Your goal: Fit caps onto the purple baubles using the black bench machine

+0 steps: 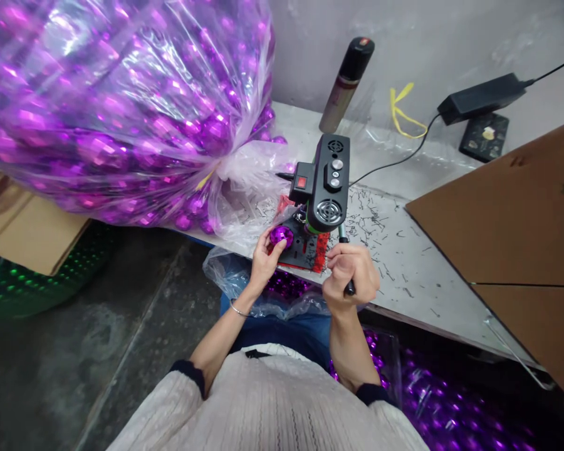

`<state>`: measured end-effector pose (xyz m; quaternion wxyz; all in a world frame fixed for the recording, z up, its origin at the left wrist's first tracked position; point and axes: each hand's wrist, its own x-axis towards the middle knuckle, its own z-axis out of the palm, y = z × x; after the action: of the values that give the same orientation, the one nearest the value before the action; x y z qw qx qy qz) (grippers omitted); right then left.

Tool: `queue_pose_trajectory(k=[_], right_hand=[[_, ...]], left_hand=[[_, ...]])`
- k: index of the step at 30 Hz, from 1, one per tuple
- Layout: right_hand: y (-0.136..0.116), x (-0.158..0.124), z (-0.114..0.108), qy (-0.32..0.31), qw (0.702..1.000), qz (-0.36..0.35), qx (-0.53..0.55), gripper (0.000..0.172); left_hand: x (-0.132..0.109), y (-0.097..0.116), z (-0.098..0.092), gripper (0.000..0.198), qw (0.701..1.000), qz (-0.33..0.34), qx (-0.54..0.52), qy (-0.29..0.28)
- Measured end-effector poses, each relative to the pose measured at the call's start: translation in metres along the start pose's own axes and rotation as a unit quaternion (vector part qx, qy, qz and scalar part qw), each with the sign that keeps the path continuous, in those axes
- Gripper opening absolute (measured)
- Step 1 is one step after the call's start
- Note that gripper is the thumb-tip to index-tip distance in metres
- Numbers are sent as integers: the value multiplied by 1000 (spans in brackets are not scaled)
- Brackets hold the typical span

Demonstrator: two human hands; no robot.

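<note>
A shiny purple faceted ball [282,237] is held in the fingers of my left hand [266,255], at the left side of the machine's dark base plate [297,252]. Above the plate stands a small black bench drill press [331,181] with round vents and a red switch. My right hand [351,274] is wrapped round the black grip of its lever [349,288], to the right of the head. Whether a bit touches the ball is hidden by the machine head and my fingers. Red material [320,253] shows under the plate's right edge.
A large clear bag of purple balls [136,119] fills the left of the table [395,250]. Behind the machine stand a spray can [346,84] and a black power adapter [482,99]. A cardboard box [507,232] is at right. Small dark bits [371,216] litter the tabletop.
</note>
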<state>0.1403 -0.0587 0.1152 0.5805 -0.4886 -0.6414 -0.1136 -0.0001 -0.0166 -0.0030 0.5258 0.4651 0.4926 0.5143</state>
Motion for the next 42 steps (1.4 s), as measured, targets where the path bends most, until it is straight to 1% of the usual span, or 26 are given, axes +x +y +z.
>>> queue_pose_trajectory(k=[4, 8, 11, 16, 20, 22, 25, 29, 32, 34, 39, 42], right_hand=[[-2, 11, -4, -13, 999, 4, -30, 26], [-3, 15, -5, -12, 999, 0, -29, 25], [-2, 14, -3, -3, 1000, -4, -16, 24], [-1, 10, -2, 0, 1000, 1, -4, 23], [-2, 9, -2, -6, 1000, 3, -4, 22], [-2, 9, -2, -5, 1000, -2, -5, 22], [-2, 9, -2, -3, 1000, -5, -8, 22], [-3, 9, -3, -10, 1000, 3, -14, 22], [-3, 9, -3, -8, 1000, 10, -10, 22], [-4, 10, -3, -6, 1000, 11, -9, 22], [-4, 10, -1, 3, 1000, 8, -6, 23], [-3, 9, -1, 4, 1000, 1, 3, 23]], left_hand=[[9, -5, 5, 59, 994, 37, 102, 2], [12, -6, 8, 54, 967, 90, 240, 3], [14, -5, 9, 56, 951, 118, 285, -20], [22, -6, 15, 58, 947, 131, 290, -55], [26, -11, 15, 61, 946, 149, 281, -70], [26, -13, 12, 62, 949, 164, 256, -85], [24, -16, 6, 63, 956, 179, 199, -123], [21, -18, 3, 64, 961, 158, 167, -153], [23, -18, 5, 64, 962, 145, 171, -157], [25, -18, 7, 64, 959, 151, 185, -156], [26, -17, 8, 65, 935, 185, 266, -143], [25, -17, 7, 66, 928, 195, 286, -138]])
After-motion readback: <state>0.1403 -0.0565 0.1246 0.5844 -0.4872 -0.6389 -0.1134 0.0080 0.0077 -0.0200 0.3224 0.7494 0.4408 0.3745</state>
